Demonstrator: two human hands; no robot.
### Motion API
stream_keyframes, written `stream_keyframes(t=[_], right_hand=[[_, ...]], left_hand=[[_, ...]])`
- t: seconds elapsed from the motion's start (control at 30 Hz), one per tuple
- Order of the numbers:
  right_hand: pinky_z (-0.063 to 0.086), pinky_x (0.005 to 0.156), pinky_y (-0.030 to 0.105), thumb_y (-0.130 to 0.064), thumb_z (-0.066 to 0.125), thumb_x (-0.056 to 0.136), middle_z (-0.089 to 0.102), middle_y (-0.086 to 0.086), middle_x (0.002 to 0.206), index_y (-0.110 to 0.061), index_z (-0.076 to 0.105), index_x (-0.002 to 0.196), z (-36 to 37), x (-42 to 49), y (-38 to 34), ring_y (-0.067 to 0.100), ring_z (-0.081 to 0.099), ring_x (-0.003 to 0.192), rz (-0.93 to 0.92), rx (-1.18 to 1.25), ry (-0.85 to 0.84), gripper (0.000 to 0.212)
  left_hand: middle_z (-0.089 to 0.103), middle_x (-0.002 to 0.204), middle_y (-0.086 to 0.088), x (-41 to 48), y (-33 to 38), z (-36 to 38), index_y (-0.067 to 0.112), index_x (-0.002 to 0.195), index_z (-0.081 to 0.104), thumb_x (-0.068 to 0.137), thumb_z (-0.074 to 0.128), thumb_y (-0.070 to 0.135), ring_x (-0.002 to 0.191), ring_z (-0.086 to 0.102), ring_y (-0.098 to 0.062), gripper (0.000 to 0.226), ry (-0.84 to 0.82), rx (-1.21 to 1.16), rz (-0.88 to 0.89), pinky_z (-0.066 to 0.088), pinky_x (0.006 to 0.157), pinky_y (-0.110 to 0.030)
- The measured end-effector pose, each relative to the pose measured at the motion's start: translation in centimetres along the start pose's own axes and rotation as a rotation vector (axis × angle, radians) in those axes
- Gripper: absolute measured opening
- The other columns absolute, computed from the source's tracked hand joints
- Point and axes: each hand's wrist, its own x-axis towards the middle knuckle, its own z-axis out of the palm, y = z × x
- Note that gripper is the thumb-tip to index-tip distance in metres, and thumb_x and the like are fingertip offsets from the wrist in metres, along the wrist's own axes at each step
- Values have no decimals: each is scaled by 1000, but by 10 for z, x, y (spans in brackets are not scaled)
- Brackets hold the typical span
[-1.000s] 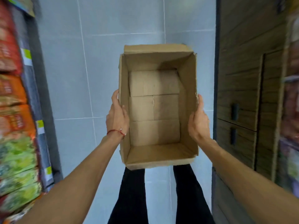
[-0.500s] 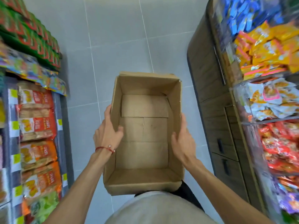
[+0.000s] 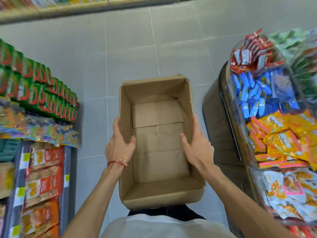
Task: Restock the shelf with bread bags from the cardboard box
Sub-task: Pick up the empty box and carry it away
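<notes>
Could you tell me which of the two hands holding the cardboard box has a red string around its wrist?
The left hand, gripping the left wall of the cardboard box, has the red string bracelet. The right hand on the opposite wall has a bare wrist.

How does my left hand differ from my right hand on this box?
The left hand wears a red string bracelet at the wrist; the right hand has a bare wrist. The left hand grips the cardboard box on its left wall, the right hand on its right wall. Both hook a thumb inside, fingers outside, and hold the empty box up.
</notes>
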Motion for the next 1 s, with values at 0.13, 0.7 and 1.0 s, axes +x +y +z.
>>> stream_keyframes(t=[0.13,0.7,1.0], right_hand=[[50,93,48,-54,47,100,48,11,152,-38,-10,161,-24,77,-35,36,63,117,5,-15,22,86],[54,94,52,-52,60,92,54,10,144,-45,-13,158,-124,411,-129,32,64,115,123,114,175,99],[42,94,33,-45,64,95,50,6,149,-41,-3,161,-222,632,-132,28,58,123,117,228,151,94]], left_hand=[[69,94,-13,81,46,-9,43,148,-2,82,56,44,78,64,-37,87,4,-28,47,49,68,-36],[69,96,-10,402,278,-23,41,149,-1,82,59,41,75,63,-33,90,-17,-27,253,46,68,-34],[69,85,-8,568,452,0,46,146,-5,81,59,46,68,63,-32,92,6,-25,256,56,68,-41]])
